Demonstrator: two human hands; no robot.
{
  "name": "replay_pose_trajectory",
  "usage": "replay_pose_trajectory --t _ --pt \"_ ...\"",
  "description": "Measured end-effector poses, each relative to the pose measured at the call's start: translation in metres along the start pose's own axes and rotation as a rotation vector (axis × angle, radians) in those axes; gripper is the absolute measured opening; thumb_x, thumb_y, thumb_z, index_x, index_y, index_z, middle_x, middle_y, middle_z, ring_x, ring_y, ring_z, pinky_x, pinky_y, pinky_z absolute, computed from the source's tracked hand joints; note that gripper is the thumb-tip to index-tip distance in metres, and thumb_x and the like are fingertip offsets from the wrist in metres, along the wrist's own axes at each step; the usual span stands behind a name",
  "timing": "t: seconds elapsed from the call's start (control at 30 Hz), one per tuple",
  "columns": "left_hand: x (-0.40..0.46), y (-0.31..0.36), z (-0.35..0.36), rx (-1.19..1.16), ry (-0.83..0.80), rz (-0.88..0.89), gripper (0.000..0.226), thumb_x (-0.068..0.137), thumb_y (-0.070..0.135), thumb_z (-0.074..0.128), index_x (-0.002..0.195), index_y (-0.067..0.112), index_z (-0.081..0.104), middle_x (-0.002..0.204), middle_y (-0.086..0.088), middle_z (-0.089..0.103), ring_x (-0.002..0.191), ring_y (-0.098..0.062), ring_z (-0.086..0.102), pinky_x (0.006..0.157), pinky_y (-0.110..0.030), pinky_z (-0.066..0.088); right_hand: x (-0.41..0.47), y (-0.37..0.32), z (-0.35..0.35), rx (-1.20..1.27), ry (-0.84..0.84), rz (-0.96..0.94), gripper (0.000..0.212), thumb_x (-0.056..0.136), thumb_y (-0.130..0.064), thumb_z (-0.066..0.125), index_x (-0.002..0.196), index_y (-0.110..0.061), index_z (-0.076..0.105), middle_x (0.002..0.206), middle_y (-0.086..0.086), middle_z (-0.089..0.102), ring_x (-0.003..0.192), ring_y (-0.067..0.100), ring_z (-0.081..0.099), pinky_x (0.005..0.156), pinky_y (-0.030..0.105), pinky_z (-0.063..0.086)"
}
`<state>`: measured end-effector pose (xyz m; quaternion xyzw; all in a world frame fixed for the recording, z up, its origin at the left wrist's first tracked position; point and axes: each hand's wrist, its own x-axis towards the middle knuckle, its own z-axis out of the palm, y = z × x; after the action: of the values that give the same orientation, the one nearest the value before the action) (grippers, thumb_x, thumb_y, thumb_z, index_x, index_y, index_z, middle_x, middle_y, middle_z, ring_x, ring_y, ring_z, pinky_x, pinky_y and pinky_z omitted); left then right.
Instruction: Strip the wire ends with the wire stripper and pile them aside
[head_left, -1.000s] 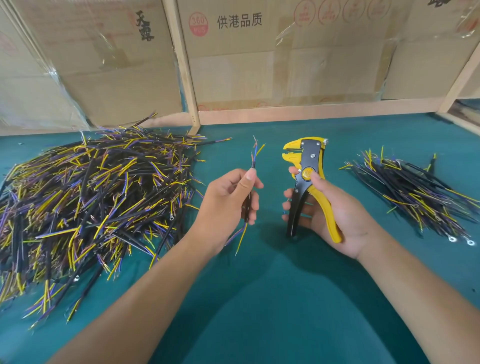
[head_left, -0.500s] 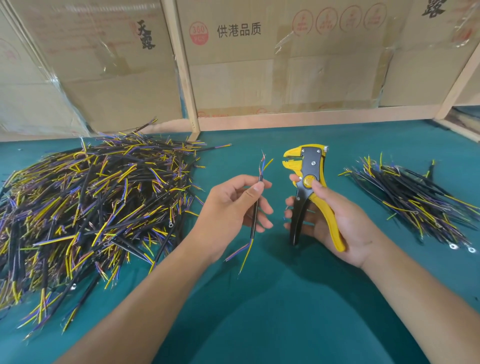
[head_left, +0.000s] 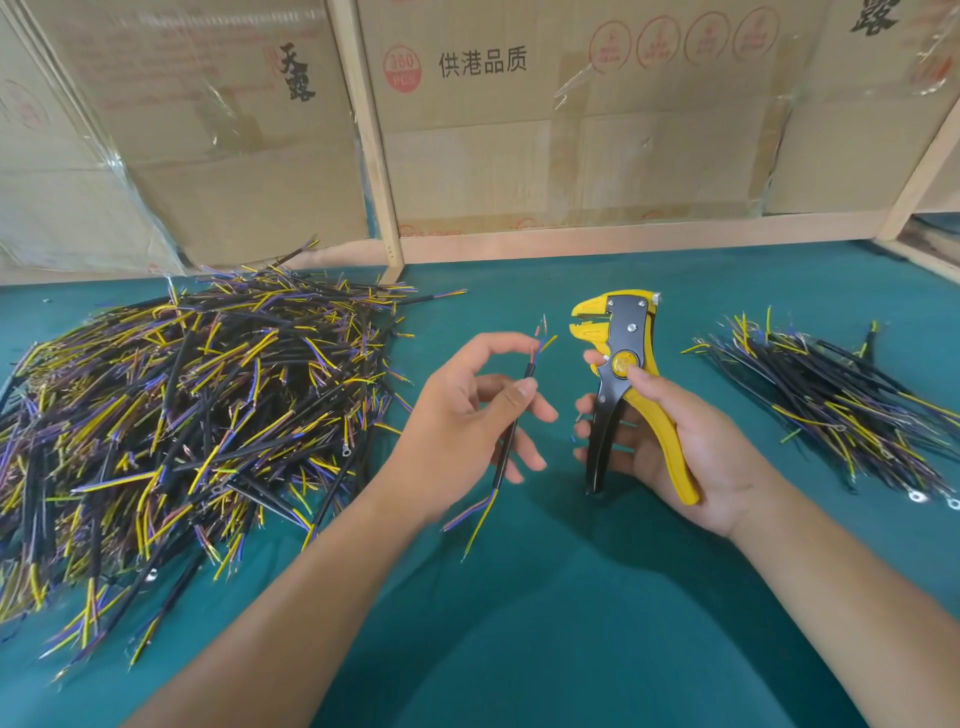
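Matt green cloth table (head_left: 571, 649); glossy, probably plastic stripper handles (head_left: 670, 447); cardboard wall (head_left: 649, 156).

big wire heap (head_left: 182, 415) left on table (head_left: 545, 623), smaller pile (head_left: 841, 400) right, seemingly cardboard boxes (head_left: 571, 130) behind

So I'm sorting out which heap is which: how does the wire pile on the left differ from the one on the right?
The left pile is far bigger and taller than the right pile. The left pile spreads from the cardboard wall toward the near edge; the right pile is a thin fan. The left pile's wires cross at many angles; the right pile's lie roughly aligned. Both hold black cables with yellow and purple ends on the green mat.
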<state>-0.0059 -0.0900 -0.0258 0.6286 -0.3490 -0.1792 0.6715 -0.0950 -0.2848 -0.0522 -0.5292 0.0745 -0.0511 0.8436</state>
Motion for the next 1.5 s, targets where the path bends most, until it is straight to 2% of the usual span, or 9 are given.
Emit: replay_pose_trajectory --t 0.23,0.43,0.5,0.73,0.9,1.0,1.13,1.27,1.5 --pt "-0.001 -0.001 0.000 0.058 -0.042 0.031 0.016 0.104 0.012 0.050 0.111 0.027 0.052 0.097 -0.010 0.075 0.040 -0.020 0.055 0.036 -0.023 0.040 -0.004 -0.003 0.003 0.016 0.009 -0.009 0.043 0.089 -0.036 0.058 0.129 -0.023 0.068 0.104 0.019 0.067 0.090 0.032 0.067 0.080 0.047 0.058" --pt "0.002 -0.004 -0.009 0.306 0.035 0.146 0.027 0.103 0.011 0.048 0.106 0.036 0.058 0.092 0.004 0.071 0.041 -0.014 0.039 0.045 -0.021 0.036 -0.018 -0.014 0.001 0.059 -0.154 -0.041 0.042 0.092 -0.016 0.053 0.133 -0.011 0.061 0.092 0.014 0.060 0.082 0.030 0.060 0.079 0.048 0.056" --pt "0.003 -0.005 -0.014 0.419 0.071 0.181 0.032 0.104 0.009 0.048 0.107 0.039 0.060 0.090 0.008 0.068 0.045 -0.015 0.034 0.044 -0.025 0.033 -0.023 -0.018 -0.001 0.018 -0.178 -0.018 0.042 0.088 -0.017 0.056 0.127 -0.004 0.063 0.088 0.014 0.056 0.078 0.028 0.057 0.074 0.045 0.055" --pt "0.004 -0.007 -0.018 0.576 0.151 0.273 0.035 0.101 0.003 0.047 0.109 0.033 0.063 0.089 0.010 0.064 0.047 -0.012 0.032 0.046 -0.016 0.030 -0.028 -0.013 0.002 -0.029 -0.219 0.128 0.029 0.077 -0.010 0.065 0.105 -0.003 0.066 0.094 0.025 0.061 0.077 0.035 0.058 0.072 0.046 0.054" --pt "0.003 -0.001 -0.015 0.752 0.235 0.418 0.034 0.097 -0.009 0.049 0.109 0.016 0.069 0.086 0.005 0.063 0.064 0.007 0.051 0.059 -0.004 0.031 -0.027 -0.008 0.006 -0.084 -0.258 0.123 0.030 0.077 -0.018 0.070 0.103 -0.004 0.066 0.087 0.022 0.057 0.076 0.034 0.054 0.075 0.046 0.052" --pt "0.002 0.001 -0.014 0.801 0.248 0.455 0.034 0.096 -0.009 0.051 0.111 0.016 0.069 0.086 0.006 0.062 0.077 -0.005 0.056 0.067 -0.010 0.038 -0.027 -0.006 0.007 -0.083 -0.293 0.114 0.029 0.080 -0.020 0.070 0.104 -0.005 0.066 0.085 0.020 0.054 0.075 0.033 0.052 0.076 0.046 0.052" --pt "0.001 0.002 -0.012 0.812 0.241 0.464 0.035 0.096 -0.008 0.052 0.111 0.020 0.068 0.087 0.007 0.063 0.076 0.000 0.055 0.067 -0.006 0.035 -0.026 -0.005 0.009 -0.089 -0.329 0.113 0.029 0.081 -0.022 0.072 0.104 -0.006 0.065 0.085 0.019 0.054 0.075 0.032 0.052 0.078 0.044 0.051" --pt "0.002 0.002 -0.014 0.789 0.219 0.451 0.033 0.097 -0.006 0.052 0.111 0.019 0.068 0.087 0.006 0.064 0.072 -0.003 0.054 0.065 -0.008 0.034 -0.026 -0.004 0.009 -0.084 -0.353 0.127 0.038 0.078 -0.031 0.082 0.103 -0.008 0.066 0.083 0.017 0.054 0.074 0.031 0.053 0.077 0.044 0.051" --pt "0.002 0.003 -0.014 0.774 0.180 0.458 0.030 0.097 -0.006 0.052 0.109 0.017 0.068 0.086 0.004 0.064 0.067 -0.008 0.049 0.064 -0.009 0.035 -0.027 -0.007 0.009 -0.079 -0.345 0.135 0.041 0.078 -0.035 0.082 0.103 -0.007 0.065 0.083 0.016 0.054 0.074 0.032 0.052 0.076 0.046 0.051"
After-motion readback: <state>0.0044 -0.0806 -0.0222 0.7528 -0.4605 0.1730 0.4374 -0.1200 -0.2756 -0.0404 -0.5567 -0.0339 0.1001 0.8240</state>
